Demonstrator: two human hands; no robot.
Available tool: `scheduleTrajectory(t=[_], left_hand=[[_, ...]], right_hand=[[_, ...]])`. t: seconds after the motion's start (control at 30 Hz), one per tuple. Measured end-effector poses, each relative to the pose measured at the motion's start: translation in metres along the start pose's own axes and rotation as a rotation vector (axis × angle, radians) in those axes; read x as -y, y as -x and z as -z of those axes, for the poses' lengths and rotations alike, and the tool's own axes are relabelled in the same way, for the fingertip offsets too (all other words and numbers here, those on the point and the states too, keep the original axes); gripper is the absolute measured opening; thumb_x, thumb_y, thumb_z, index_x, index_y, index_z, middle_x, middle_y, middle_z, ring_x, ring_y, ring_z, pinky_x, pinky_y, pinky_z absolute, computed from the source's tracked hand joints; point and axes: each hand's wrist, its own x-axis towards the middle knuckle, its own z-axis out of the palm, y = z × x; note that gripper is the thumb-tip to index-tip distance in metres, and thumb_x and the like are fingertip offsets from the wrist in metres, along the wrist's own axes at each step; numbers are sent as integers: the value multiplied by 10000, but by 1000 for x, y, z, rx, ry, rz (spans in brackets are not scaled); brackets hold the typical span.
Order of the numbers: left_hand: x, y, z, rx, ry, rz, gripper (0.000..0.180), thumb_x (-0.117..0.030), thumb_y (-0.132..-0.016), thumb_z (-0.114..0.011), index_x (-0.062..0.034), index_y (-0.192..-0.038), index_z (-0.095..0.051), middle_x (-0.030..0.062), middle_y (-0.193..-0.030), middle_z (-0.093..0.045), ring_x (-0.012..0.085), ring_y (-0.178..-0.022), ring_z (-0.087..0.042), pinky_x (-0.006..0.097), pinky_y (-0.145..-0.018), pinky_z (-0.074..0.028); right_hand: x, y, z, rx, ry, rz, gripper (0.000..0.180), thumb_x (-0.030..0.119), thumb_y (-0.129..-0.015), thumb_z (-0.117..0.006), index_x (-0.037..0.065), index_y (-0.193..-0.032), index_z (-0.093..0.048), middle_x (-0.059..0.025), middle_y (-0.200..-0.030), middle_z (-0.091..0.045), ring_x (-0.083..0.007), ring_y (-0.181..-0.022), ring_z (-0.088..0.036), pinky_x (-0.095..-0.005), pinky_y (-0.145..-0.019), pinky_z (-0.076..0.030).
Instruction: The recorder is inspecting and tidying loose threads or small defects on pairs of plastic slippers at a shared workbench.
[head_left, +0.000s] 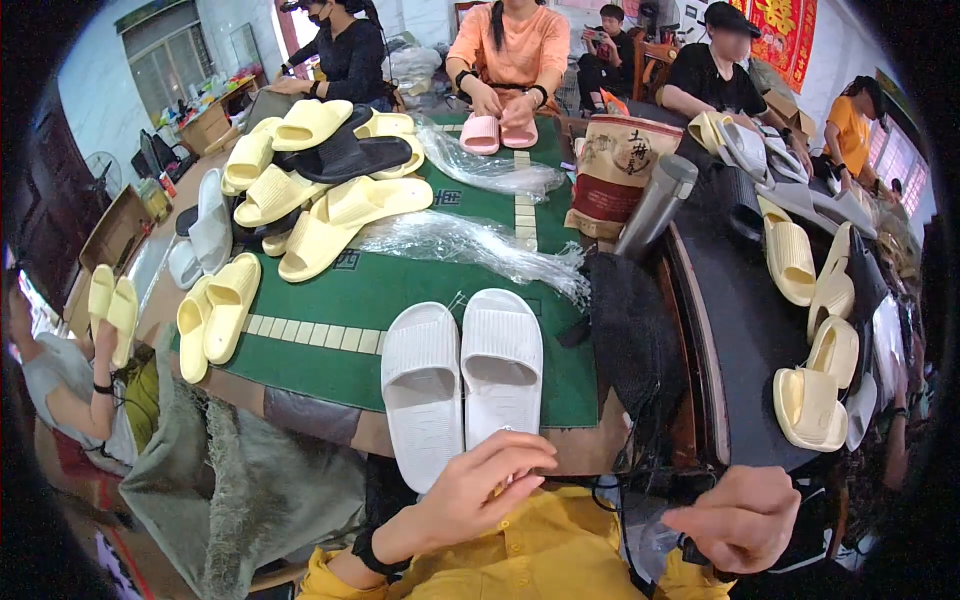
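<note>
The left hand [485,484] is curving loosely, half open, its thumb standing apart from the fingers; it is reaching across the heel ends of the white slippers [462,385], and whether it is touching them I cannot tell. The right hand [740,520] is curling inward well to the right of the slippers, beyond the table's near edge; whether it is gripping something small I cannot tell.

The white slippers are lying side by side, soles down, at the near side of the green mat [570,380]. Their toes are pointing away from the person, their long axes running nearly parallel. The heels are reaching past the mat's near edge. Green mat is showing between them and the yellow slippers [219,312] on the left, while a black bag [635,330] is bounding the right and plastic ties [470,245] are lying beyond the toes.
</note>
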Motion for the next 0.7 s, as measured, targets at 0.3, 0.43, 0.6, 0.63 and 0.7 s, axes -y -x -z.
scheduleTrajectory(t=[0.3,0.43,0.6,0.63,0.7], left_hand=[[-30,14,0,394,473,235,240,-133,-941,-603,-46,-1163,-635,57,-985,-671,183,-860,-630,292,-735,-485],[-36,25,24,251,181,145,108,-48,-888,-650,-19,-979,-700,98,-939,-684,243,-844,-661,316,-750,-523],[-37,42,65,-4,-365,2,155,-11,-810,-686,-27,-963,-703,95,-934,-682,250,-815,-653,331,-732,-524],[-35,45,69,-34,-465,-21,173,-4,-789,-693,-30,-959,-703,92,-941,-680,251,-809,-649,339,-727,-525],[-29,55,70,5,-453,-17,165,1,-794,-684,-31,-955,-699,94,-959,-677,254,-818,-646,346,-731,-525]], right_hand=[[-8,-12,-19,-120,104,-95,289,-9,-596,-666,37,-872,-738,-73,-645,-638,-191,-497,-589,-275,-465,-445],[-13,4,-12,-329,53,-142,168,-67,-733,-556,12,-835,-664,-97,-676,-625,-135,-494,-531,-243,-460,-401],[-13,15,-5,-738,33,-272,88,-13,-894,-526,-2,-854,-604,-120,-782,-622,-89,-517,-465,-193,-459,-352],[-15,13,-5,-597,54,-274,68,-16,-881,-549,-5,-850,-608,-119,-791,-619,-100,-545,-487,-192,-463,-363],[-19,5,-14,-464,74,-379,164,-59,-678,-711,21,-821,-697,-116,-785,-650,-215,-653,-617,-290,-571,-485]])
